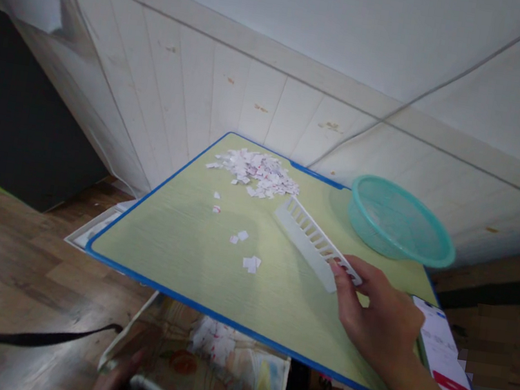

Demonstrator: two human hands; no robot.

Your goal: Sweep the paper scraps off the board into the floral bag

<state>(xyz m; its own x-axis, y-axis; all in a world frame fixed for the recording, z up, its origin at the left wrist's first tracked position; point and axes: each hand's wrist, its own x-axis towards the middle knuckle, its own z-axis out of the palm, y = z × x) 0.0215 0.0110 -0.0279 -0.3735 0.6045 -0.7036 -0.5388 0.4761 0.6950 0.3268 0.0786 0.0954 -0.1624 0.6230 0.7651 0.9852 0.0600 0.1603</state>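
Bag, printed pattern, below near table edge, paper bits inside. Dim left hand at its near rim; cannot tell whether fingers are closed or apart. Right hand on green table, thumb and fingertips pinched on near end of white slotted rack. Phone just beside wrist, screen lit. Rack lies flat, slanting toward scrap pile at far edge. Loose scraps left of rack. Teal basket at far right corner.
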